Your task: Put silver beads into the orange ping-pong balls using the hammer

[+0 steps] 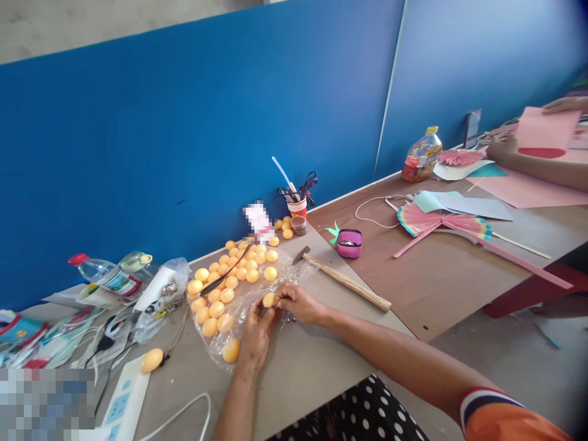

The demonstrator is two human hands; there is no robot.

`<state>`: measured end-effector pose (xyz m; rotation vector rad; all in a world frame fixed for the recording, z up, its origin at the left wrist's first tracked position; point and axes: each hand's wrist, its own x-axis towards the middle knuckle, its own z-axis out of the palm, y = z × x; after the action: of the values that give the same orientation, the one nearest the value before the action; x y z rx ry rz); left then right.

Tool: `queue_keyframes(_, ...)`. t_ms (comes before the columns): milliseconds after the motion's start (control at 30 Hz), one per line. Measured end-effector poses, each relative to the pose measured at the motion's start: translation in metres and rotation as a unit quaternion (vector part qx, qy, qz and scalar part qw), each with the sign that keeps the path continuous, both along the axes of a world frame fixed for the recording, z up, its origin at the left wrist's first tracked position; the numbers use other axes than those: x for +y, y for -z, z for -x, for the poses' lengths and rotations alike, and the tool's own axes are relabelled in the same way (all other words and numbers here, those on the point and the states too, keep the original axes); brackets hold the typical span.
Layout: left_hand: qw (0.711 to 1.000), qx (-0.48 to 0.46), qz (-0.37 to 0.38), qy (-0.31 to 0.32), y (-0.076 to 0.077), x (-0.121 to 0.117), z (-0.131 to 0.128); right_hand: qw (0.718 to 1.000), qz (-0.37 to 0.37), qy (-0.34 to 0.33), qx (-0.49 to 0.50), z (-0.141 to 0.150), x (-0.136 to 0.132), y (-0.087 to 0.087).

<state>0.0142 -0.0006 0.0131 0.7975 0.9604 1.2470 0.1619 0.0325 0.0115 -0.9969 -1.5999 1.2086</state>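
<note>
An orange table tennis ball (269, 299) is held up between my two hands, just above the desk. My left hand (255, 337) closes round it from the left and below. From the right, the bent fingers of my right hand (296, 302) press at its side; whether they also pinch something small cannot be made out. Just beyond lies a clear plastic bag (248, 292) with many more orange balls (217, 309) on and in it. A dark thin strap (223, 278) crosses the balls. One loose ball (152, 360) rests on the white power strip (120, 398) at the left.
A hammer (349, 278) with a wooden handle lies right of my hands. Behind it stand a small purple pouch (350, 243) and a red cup (297, 207) of tools. Bottles (108, 277) and cables crowd the left. Another person's hands (503, 147) handle pink paper at far right.
</note>
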Motion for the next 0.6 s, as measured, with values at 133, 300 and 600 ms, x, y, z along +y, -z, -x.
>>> queue_keyframes(133, 1.0, 0.026, -0.01, 0.005, 0.0, 0.0, 0.0, 1.0, 0.013, 0.009, 0.001, 0.001, -0.001, -0.002)
queue_keyframes(300, 0.997, 0.074, -0.021, -0.015, 0.006, 0.001, 0.002, 0.996, 0.085, 0.001, 0.023, 0.004, -0.003, -0.006)
queue_keyframes(600, 0.988, 0.143, -0.043, -0.037, 0.006, 0.0, 0.001, 0.989, 0.14, 0.0, 0.038, 0.005, -0.005, -0.006)
